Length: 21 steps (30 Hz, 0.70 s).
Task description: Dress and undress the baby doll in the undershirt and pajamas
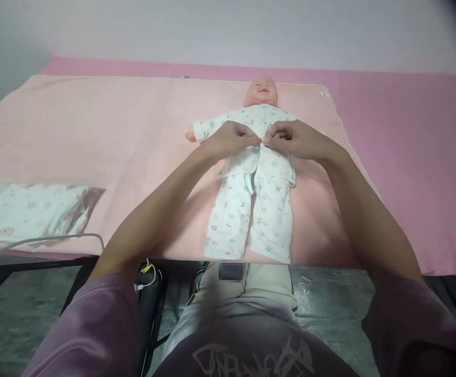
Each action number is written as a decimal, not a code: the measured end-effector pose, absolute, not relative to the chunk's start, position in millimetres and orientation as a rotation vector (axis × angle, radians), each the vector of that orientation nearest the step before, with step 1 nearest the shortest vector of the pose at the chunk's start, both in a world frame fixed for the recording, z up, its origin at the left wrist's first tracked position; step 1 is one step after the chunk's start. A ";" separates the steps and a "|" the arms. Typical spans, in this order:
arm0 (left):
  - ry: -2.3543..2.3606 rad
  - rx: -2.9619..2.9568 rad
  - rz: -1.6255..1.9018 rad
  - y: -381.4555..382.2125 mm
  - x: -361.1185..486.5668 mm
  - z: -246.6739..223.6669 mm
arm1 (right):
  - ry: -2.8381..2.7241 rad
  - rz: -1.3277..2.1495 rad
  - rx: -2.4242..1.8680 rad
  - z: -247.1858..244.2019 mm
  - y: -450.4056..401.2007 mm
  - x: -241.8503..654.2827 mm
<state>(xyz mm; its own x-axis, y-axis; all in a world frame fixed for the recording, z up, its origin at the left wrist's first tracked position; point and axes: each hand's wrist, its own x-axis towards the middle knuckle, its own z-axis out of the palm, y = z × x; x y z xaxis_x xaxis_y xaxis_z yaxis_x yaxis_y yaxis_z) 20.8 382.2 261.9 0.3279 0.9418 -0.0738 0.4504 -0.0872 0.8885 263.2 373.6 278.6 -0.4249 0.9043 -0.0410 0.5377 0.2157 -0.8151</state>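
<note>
A baby doll (264, 93) lies on its back, its head toward the wall. It wears a white printed jacket (240, 163) and matching trousers (228, 220). Over the doll's belly, my left hand (233, 139) pinches the jacket's front edge between thumb and finger. My right hand (296, 139) pinches the other front edge, and its fingertips meet those of the left. Below my hands the jacket front parts slightly near the hem. The fastener at my fingertips is too small to make out. One doll hand pokes out of the sleeve on the left.
A peach blanket (106, 125) covers much of the pink table cover (400, 157). Folded printed cloth (31, 209) lies at the left front edge, with a white cable (63, 236) running by it. A black chair or bag-like object (149, 298) stands below the table.
</note>
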 end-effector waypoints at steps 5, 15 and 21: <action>1.264 1.676 0.673 382.7 20.3 261.5 | -2.064 1.124 -1.325 278.9 376.1 266.0; 1.271 1.668 0.716 376.5 25.7 266.0 | -2.027 0.801 -1.475 274.6 366.2 248.4; 1.254 1.597 0.707 369.0 28.9 266.8 | -2.139 0.351 -1.594 271.3 335.9 219.5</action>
